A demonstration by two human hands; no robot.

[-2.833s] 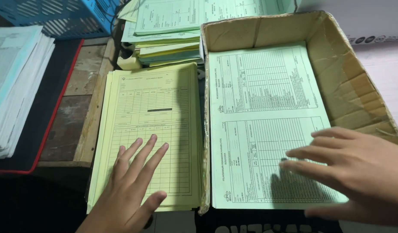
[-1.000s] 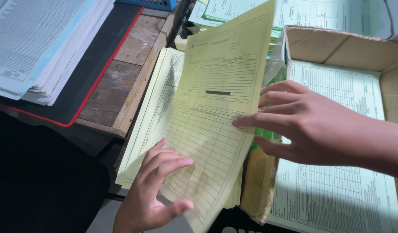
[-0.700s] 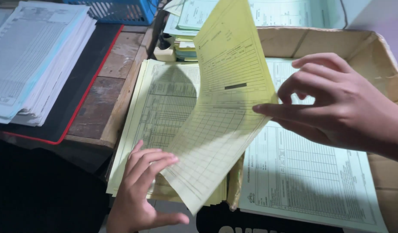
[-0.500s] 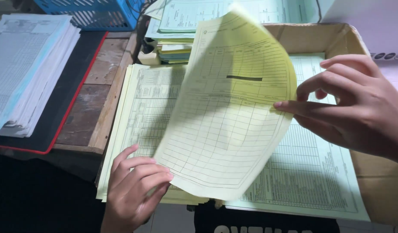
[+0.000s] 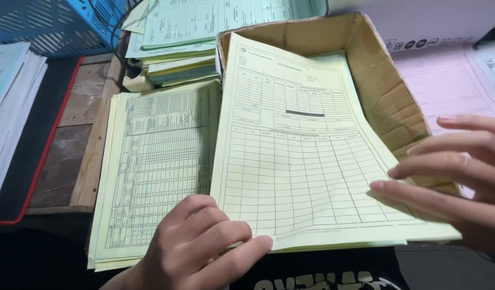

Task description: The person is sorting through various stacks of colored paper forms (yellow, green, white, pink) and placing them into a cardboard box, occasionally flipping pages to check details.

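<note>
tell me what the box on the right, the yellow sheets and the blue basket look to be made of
Box: brown corrugated cardboard, matte, with creased, dented walls and a worn rim.
Yellow sheets: thin matte paper, printed with grid lines; the stack shows many fine edges. The top sheet in the box bends easily under the hands.
Blue basket: probably moulded plastic, judging by its even lattice and slight sheen.

Yellow form sheet (image 5: 306, 156): pale yellow paper, printed black table grid, short black bar near centre. Lies face up, nearly flat, atop paper pile inside cardboard box (image 5: 389, 91), right of centre; near edge overhangs box front, slight curl along left edge.

Yellow stack (image 5: 156, 166): same kind of forms, left of box, on wooden board. Top sheet printed sideways, dense grid. Edges slightly fanned at near-left corner.
</note>
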